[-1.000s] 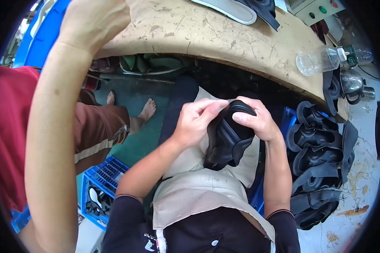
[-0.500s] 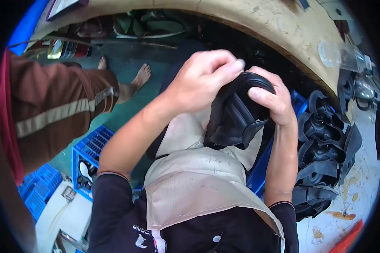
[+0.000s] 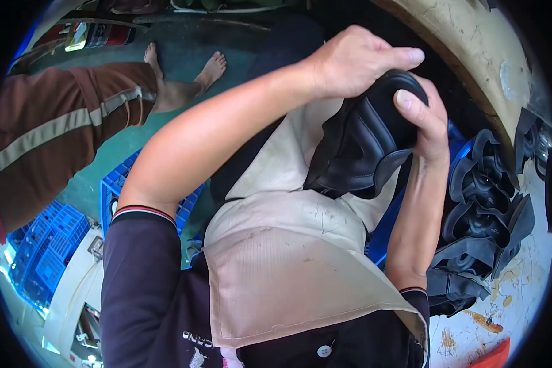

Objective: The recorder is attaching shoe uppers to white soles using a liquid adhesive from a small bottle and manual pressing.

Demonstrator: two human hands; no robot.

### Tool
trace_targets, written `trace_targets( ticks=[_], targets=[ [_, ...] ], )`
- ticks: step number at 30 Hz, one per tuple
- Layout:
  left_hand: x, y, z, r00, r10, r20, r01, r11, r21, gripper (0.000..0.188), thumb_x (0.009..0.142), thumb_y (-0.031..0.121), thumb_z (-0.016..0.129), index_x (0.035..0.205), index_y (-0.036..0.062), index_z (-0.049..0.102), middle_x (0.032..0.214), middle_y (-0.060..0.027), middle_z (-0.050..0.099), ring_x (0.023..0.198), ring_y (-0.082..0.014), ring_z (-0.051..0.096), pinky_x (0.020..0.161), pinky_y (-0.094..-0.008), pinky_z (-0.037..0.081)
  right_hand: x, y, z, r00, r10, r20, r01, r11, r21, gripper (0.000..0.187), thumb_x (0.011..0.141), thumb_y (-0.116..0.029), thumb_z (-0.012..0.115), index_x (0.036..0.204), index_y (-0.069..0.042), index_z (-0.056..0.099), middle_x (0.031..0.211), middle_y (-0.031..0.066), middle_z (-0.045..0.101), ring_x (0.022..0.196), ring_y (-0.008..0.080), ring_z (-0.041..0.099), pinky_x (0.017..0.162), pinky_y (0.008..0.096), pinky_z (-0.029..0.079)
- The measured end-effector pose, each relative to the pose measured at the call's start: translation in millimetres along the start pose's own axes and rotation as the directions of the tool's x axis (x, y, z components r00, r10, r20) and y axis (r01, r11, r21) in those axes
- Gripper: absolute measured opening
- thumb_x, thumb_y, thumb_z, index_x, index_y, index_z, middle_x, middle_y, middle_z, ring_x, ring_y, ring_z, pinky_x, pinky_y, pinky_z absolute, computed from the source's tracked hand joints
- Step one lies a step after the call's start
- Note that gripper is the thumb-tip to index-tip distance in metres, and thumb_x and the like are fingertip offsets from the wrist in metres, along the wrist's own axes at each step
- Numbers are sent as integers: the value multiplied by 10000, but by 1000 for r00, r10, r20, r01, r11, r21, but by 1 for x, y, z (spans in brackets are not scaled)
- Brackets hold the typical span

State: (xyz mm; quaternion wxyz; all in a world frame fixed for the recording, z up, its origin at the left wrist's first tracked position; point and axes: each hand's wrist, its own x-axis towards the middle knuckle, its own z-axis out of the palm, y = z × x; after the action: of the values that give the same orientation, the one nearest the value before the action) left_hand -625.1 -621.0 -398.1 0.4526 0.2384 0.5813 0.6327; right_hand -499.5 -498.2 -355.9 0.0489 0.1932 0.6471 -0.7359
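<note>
A black leather shoe upper (image 3: 365, 141) with stitched panels is held over my lap, its rounded padded end up and tilted to the right. My right hand (image 3: 429, 116) grips it near that end, thumb on the front and fingers mostly hidden behind. Just above the same end, my left hand (image 3: 359, 64) is closed, the thumb stretched along the curled fingers. Whether anything thin is pinched there is hidden. A beige apron (image 3: 282, 264) covers my lap beneath the upper.
Several similar black uppers (image 3: 478, 202) are stacked on the stained white surface (image 3: 515, 300) at right. A worn tan table edge (image 3: 454, 37) curves across the upper right. At left are another person's leg in brown trousers (image 3: 73, 122) and blue plastic crates (image 3: 49, 251).
Both hands and the shoe upper have shifted up and right in the picture. My left hand has lifted from the upper's rim and its thumb has straightened. The view has turned slightly.
</note>
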Motion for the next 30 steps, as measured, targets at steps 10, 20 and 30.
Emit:
trace_targets(
  ticks=[10,20,30],
  targets=[
    [-13,-40,24,986,-115,-125,114,993,-15,571,1009,415,578,687,-51,658,597,-18,551,554,-119,475,546,-280,434,-16,17,-28,974,136,-183,-125,990,69,344,860,-299,641,979,20,689,859,94,695,736,163,615,700,266,493],
    [1,-46,25,981,-67,-181,74,997,35,426,1015,338,564,818,-23,674,722,-54,638,663,-158,553,652,-314,471,-7,27,-33,945,166,-280,-117,976,184,357,853,-276,631,1044,23,676,884,109,699,735,174,623,705,282,502],
    [-16,-63,35,990,4,-139,-12,998,-54,319,1013,273,535,893,17,681,800,-99,694,681,-209,610,659,-359,470,-23,62,-62,984,101,-148,-52,951,305,486,848,-340,641,1165,29,638,1054,171,682,865,228,663,792,330,550]
  ],
)
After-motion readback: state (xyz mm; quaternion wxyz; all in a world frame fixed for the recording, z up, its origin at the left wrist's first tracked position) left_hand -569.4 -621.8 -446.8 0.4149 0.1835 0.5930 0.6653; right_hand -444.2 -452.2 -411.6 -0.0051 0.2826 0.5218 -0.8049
